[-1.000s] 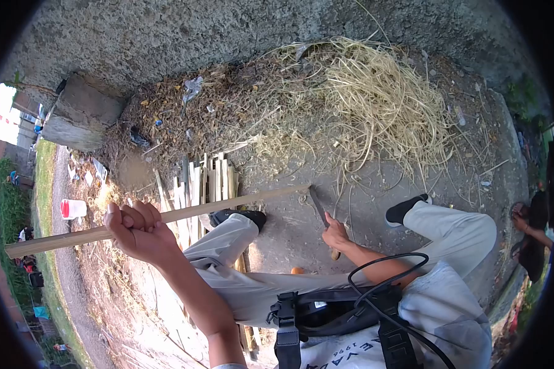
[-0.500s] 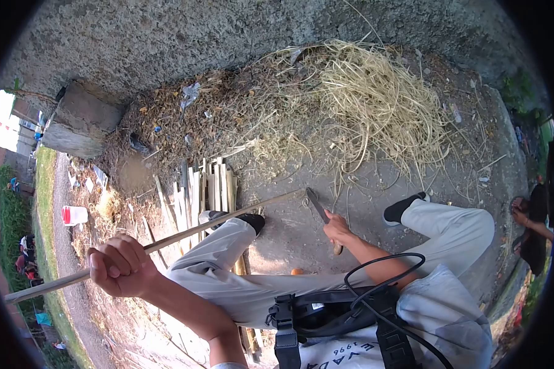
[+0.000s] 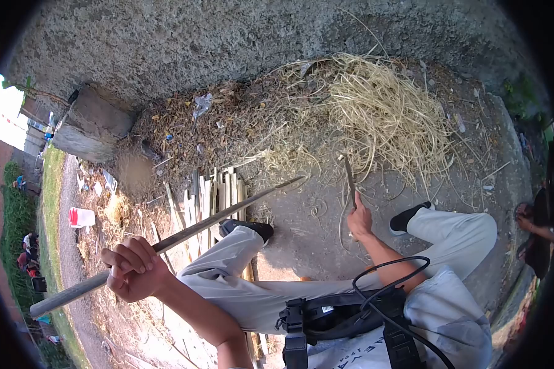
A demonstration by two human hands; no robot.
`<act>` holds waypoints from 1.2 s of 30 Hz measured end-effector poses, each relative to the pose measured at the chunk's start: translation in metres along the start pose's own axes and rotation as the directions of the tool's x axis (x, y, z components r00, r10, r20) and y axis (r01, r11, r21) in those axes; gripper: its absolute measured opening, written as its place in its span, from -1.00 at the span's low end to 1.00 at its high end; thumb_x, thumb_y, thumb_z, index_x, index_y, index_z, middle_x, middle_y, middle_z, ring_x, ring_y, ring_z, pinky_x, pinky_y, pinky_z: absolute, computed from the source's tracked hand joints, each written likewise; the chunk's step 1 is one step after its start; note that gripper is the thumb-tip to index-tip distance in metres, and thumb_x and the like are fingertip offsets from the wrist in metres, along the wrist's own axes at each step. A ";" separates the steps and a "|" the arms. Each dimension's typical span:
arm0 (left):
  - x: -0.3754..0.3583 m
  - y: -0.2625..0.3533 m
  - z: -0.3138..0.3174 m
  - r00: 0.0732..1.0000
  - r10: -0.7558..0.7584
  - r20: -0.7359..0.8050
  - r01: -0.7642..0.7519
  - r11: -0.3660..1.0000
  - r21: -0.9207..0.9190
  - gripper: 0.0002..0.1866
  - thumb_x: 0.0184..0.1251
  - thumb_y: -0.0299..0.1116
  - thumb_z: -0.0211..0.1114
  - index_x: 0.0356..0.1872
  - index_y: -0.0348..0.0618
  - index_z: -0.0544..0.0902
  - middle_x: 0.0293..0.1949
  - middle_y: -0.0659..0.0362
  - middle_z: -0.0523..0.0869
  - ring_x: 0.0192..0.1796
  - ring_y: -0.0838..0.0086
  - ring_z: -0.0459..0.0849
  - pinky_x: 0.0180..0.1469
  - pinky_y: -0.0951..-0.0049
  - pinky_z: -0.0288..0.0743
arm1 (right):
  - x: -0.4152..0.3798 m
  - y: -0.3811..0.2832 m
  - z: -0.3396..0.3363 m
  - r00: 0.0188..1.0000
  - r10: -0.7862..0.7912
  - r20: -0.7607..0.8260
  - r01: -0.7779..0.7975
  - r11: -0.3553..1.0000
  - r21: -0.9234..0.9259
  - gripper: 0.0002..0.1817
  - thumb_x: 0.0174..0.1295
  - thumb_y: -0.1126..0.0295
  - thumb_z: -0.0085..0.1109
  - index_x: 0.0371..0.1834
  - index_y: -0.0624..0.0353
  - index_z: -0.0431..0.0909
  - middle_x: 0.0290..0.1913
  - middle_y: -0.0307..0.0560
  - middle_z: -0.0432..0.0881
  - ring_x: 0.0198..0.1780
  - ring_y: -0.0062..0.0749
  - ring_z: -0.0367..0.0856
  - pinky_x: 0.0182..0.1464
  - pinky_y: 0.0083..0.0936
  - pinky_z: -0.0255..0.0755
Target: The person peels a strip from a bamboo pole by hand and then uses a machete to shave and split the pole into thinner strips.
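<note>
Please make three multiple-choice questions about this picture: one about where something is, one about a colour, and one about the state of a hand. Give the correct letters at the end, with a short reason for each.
1. Where does the pile of straw-like shavings lie?
A. On the ground at the foot of the wall
B. On the person's lap
C. Inside the white container

2. What colour are the trousers?
A. Dark blue
B. Light grey
C. Red

3. What is the state of the left hand?
A. Open and flat on the ground
B. Closed around a long strip
C. Resting empty on the knee

Answers:
1 A, the shavings are heaped on the ground against the rough wall.
2 B, both bent legs are in pale grey cloth.
3 B, the fingers wrap around the long strip, while the right hand holds a knife.
</note>
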State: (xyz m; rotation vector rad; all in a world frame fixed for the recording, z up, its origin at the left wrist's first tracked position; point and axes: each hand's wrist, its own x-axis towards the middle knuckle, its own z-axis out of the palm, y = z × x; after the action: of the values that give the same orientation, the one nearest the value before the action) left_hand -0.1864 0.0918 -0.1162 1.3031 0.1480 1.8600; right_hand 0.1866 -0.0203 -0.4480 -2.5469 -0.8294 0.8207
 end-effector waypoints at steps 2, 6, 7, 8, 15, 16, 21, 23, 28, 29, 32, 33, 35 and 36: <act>-0.004 0.002 0.001 0.998 -0.006 -0.059 0.006 1.000 0.003 -0.84 0.19 -0.38 0.03 -0.55 -0.09 0.31 -0.78 0.24 0.25 -0.78 0.54 0.18 -0.74 0.53 0.13 | -0.001 -0.003 -0.006 0.993 -0.083 0.085 0.082 0.997 0.011 -0.33 0.30 0.39 0.01 0.52 -0.26 0.21 -0.15 0.20 0.68 -0.15 0.07 0.69 -0.07 -0.08 0.54; 0.001 0.012 -0.006 0.999 0.024 -0.047 -0.025 1.000 -0.011 -0.87 0.10 -0.35 0.07 -0.51 -0.11 0.32 -0.76 0.23 0.26 -0.75 0.53 0.20 -0.69 0.51 0.16 | -0.018 -0.018 -0.022 0.872 -0.118 0.475 0.059 0.989 0.137 -0.37 0.26 0.42 -0.01 0.45 -0.30 0.35 0.06 0.21 0.64 -0.01 0.07 0.66 0.04 -0.11 0.52; 0.003 0.012 -0.006 0.999 0.027 -0.044 -0.027 1.000 -0.006 -0.86 0.08 -0.34 0.08 -0.50 -0.11 0.32 -0.76 0.23 0.26 -0.74 0.52 0.20 -0.67 0.51 0.17 | -0.019 -0.017 -0.020 0.833 -0.167 0.528 0.147 0.986 0.081 -0.37 0.25 0.43 -0.01 0.43 -0.31 0.38 0.09 0.19 0.63 0.04 0.04 0.65 0.08 -0.14 0.51; 0.005 0.011 -0.006 0.999 0.030 -0.041 -0.030 1.000 -0.003 -0.86 0.07 -0.34 0.09 -0.50 -0.11 0.32 -0.75 0.23 0.26 -0.73 0.52 0.21 -0.66 0.51 0.18 | -0.021 -0.013 -0.017 0.787 -0.210 0.580 0.237 0.971 0.030 -0.38 0.23 0.44 -0.01 0.41 -0.31 0.41 0.12 0.17 0.62 0.10 0.02 0.63 0.12 -0.16 0.50; 0.013 0.012 -0.003 0.997 -0.046 0.066 0.049 0.997 -0.056 -0.83 0.02 -0.36 0.15 -0.48 -0.12 0.32 -0.74 0.22 0.27 -0.71 0.51 0.22 -0.62 0.52 0.21 | 0.005 0.021 -0.015 0.877 -0.240 0.416 0.374 0.884 -0.280 -0.37 0.20 0.48 0.01 0.40 -0.21 0.42 0.08 0.13 0.66 0.12 0.04 0.62 0.13 -0.14 0.51; 0.015 0.014 -0.001 0.994 -0.063 0.088 0.069 0.995 -0.075 -0.83 0.02 -0.36 0.15 -0.48 -0.12 0.32 -0.74 0.22 0.28 -0.71 0.52 0.23 -0.62 0.52 0.22 | 0.009 0.020 -0.019 0.925 -0.223 0.307 0.316 0.901 -0.297 -0.38 0.22 0.47 0.02 0.41 -0.19 0.41 0.07 0.12 0.67 0.08 0.05 0.64 0.09 -0.12 0.52; 0.018 0.017 0.010 0.990 -0.072 0.121 0.085 0.991 -0.108 -0.86 0.05 -0.38 0.14 -0.48 -0.12 0.34 -0.76 0.22 0.31 -0.73 0.52 0.27 -0.64 0.52 0.23 | 0.024 -0.003 -0.043 0.996 -0.063 0.068 0.061 0.998 0.028 -0.39 0.26 0.44 0.04 0.44 -0.12 0.36 0.00 0.18 0.68 0.04 0.07 0.65 0.06 -0.12 0.52; 0.019 0.015 0.016 0.983 -0.078 0.167 0.102 0.985 -0.136 -0.86 0.08 -0.37 0.14 -0.48 -0.12 0.34 -0.77 0.22 0.32 -0.73 0.52 0.28 -0.64 0.52 0.24 | 0.026 -0.001 -0.039 0.992 -0.109 0.058 0.101 0.987 0.124 -0.41 0.27 0.41 0.06 0.43 -0.11 0.37 -0.03 0.22 0.69 0.02 0.09 0.66 0.07 -0.13 0.52; 0.020 -0.002 0.036 0.952 -0.110 0.286 0.172 0.964 -0.204 -0.79 0.22 -0.24 0.11 -0.49 -0.10 0.35 -0.76 0.22 0.33 -0.73 0.54 0.26 -0.62 0.52 0.22 | 0.012 -0.012 -0.013 0.972 -0.155 0.178 0.094 0.945 0.312 -0.43 0.29 0.34 0.12 0.42 -0.02 0.38 0.11 0.25 0.63 0.07 0.04 0.66 0.10 -0.22 0.50; 0.019 -0.006 0.040 0.956 -0.120 0.267 0.170 0.970 -0.174 -0.78 0.24 -0.24 0.10 -0.50 -0.10 0.35 -0.76 0.22 0.32 -0.73 0.54 0.26 -0.62 0.52 0.22 | 0.009 -0.013 -0.006 0.967 -0.163 0.197 0.089 0.937 0.338 -0.43 0.29 0.34 0.13 0.42 0.01 0.38 0.11 0.25 0.63 0.07 0.02 0.66 0.09 -0.23 0.50; 0.015 -0.023 0.052 0.968 -0.133 0.215 0.154 0.985 -0.084 -0.77 0.28 -0.25 0.05 -0.52 -0.11 0.35 -0.76 0.22 0.32 -0.74 0.54 0.27 -0.62 0.51 0.22 | -0.013 -0.035 -0.021 0.933 -0.133 0.334 -0.009 0.920 0.391 -0.41 0.29 0.33 0.14 0.43 0.10 0.35 0.04 0.24 0.67 -0.04 -0.02 0.71 0.01 -0.24 0.52; 0.015 -0.028 0.055 0.964 -0.140 0.227 0.162 0.984 -0.079 -0.78 0.28 -0.27 0.03 -0.51 -0.12 0.35 -0.76 0.22 0.32 -0.74 0.54 0.27 -0.62 0.51 0.24 | -0.017 -0.037 -0.023 0.918 -0.126 0.377 -0.039 0.916 0.399 -0.40 0.29 0.32 0.15 0.43 0.11 0.35 0.03 0.24 0.67 -0.07 -0.02 0.71 -0.01 -0.24 0.52; 0.016 -0.039 0.061 0.957 -0.153 0.247 0.174 0.983 -0.065 -0.80 0.27 -0.30 0.01 -0.51 -0.14 0.36 -0.76 0.21 0.33 -0.73 0.55 0.28 -0.62 0.50 0.27 | -0.012 -0.029 -0.005 0.926 -0.241 0.289 0.123 0.920 0.371 -0.40 0.29 0.32 0.12 0.44 0.12 0.33 -0.01 0.25 0.68 -0.17 0.03 0.72 -0.11 -0.18 0.53; 0.016 -0.045 0.065 0.958 -0.173 0.228 0.192 0.979 -0.063 -0.79 0.27 -0.30 -0.01 -0.52 -0.14 0.35 -0.77 0.21 0.32 -0.74 0.55 0.27 -0.63 0.51 0.27 | -0.011 -0.029 0.003 0.927 -0.305 0.221 0.213 0.908 0.360 -0.40 0.29 0.32 0.12 0.44 0.12 0.33 -0.04 0.25 0.69 -0.18 0.05 0.71 -0.13 -0.17 0.53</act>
State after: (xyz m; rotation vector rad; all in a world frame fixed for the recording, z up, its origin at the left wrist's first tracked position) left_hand -0.1094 0.1089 -0.0986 1.3797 0.0684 1.5386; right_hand 0.1650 -0.0048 -0.4323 -2.0045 -0.9949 1.1302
